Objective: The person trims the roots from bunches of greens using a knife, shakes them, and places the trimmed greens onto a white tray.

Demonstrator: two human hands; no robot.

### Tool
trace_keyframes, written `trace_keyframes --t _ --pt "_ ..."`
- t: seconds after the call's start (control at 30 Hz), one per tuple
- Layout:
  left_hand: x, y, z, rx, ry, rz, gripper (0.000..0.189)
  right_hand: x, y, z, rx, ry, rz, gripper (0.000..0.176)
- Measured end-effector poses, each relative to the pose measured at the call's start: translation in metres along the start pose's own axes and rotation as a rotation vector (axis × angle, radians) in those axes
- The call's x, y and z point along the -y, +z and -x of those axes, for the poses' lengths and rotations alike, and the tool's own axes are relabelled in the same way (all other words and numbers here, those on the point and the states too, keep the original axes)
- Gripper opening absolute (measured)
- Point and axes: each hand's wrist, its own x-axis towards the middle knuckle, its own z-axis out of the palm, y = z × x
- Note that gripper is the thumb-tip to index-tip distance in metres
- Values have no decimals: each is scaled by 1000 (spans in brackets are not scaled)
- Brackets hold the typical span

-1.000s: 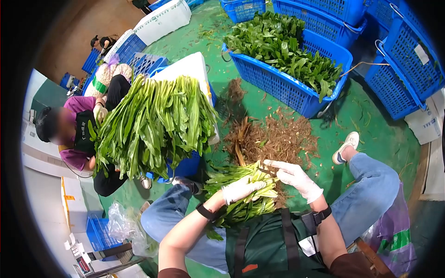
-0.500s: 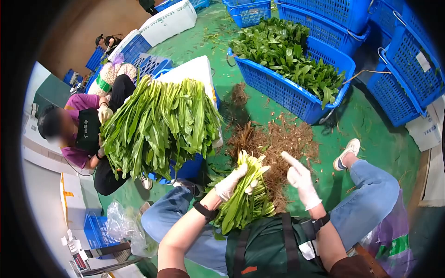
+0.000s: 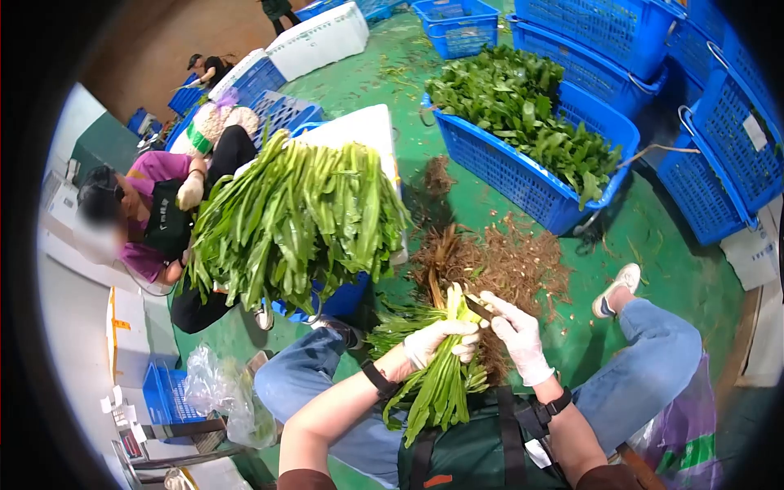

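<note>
My left hand (image 3: 439,341), in a white glove, is wrapped round a bunch of long green leaves (image 3: 441,388), with the pale stem ends pointing up and away from me. My right hand (image 3: 516,333), also gloved, is closed on a small dark-bladed knife (image 3: 478,307) whose blade lies against the stem ends. More leaves lie on the floor just beyond my left hand. A big heap of long leaves (image 3: 294,216) rests on a white board (image 3: 371,131) at the left. Brown root trimmings (image 3: 523,265) cover the floor in front of me.
A co-worker (image 3: 163,212) in purple sits at the left. A blue crate (image 3: 506,167) of dark leaves stands ahead, with stacked blue crates (image 3: 719,155) at the right. White foam boxes (image 3: 318,39) are behind. Clear plastic bags (image 3: 220,392) lie at lower left.
My right hand has moved left to the stem ends, and the knife blade now shows. The bunch in my left hand stands more upright. The view has shifted slightly.
</note>
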Motion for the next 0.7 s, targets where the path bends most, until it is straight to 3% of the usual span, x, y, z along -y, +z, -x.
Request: trace_keyframes --t 0.07,0.1,0.13,0.17,0.2,0.23,0.27,0.33,0.4,0.47,0.53,0.6,0.67,0.7 --pt "4 -9 -5 27 -64 143 23 -3 -8 -1 -43 -103 254 35" --pt "5 -6 -3 8 -84 133 23 -16 -15 -4 -71 -135 246 33" --pt "2 -1 0 -10 -95 114 23 -31 -25 -13 -325 -140 213 34" --pt "0 10 6 -16 -56 25 22 -72 -77 -18 -265 -189 188 34" --pt "-1 22 12 -24 -22 -63 21 -103 -123 -21 -495 79 -318 37" --pt "-3 25 17 -63 55 -161 20 -76 -120 -25 -988 335 -393 39" --pt "-9 32 22 -101 120 -254 19 -113 -163 -16 -895 267 -471 43" --pt "-38 90 61 -215 385 -333 21 -90 -146 -15 -879 163 -415 44" --pt "-70 143 105 -319 631 -403 29 -72 -119 -23 -801 206 -354 46" --pt "-103 153 151 -456 724 -439 45 -41 -81 -20 -766 196 -281 48" --pt "-138 185 195 -676 853 -594 46 -26 -68 -17 -595 234 -426 44" --pt "-178 211 229 -1018 863 -952 43 -33 -69 -22 -565 271 -437 48" --pt "-233 193 243 -1325 1033 -1202 36 -54 -79 -27 -567 334 -481 47" --pt "-265 180 247 -1643 976 -1514 37 -73 -87 -31 -556 356 -476 47"
